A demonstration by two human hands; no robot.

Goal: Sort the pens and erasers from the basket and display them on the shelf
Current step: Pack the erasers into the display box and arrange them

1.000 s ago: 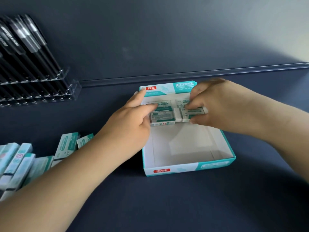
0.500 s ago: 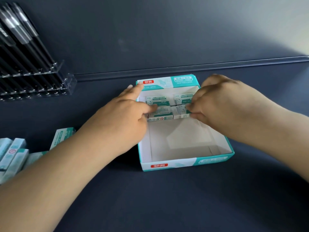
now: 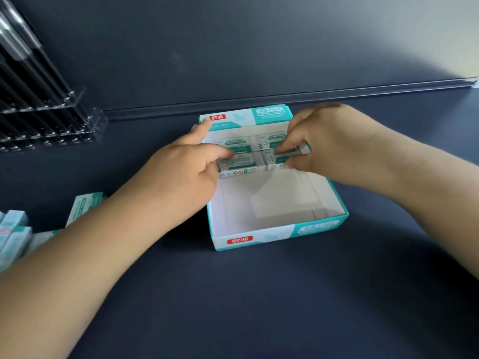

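Toward twelve o'clock inside the open box point(image 3: 259, 239), both hands set erasers in a row. Left hand point(image 3: 181, 177) pinches one eraser point(image 3: 237, 163); right hand point(image 3: 329, 143) pinches the tilted eraser point(image 3: 290, 154), fingers curled close. Pressed unevenly, it may jam or knock the back row askew.
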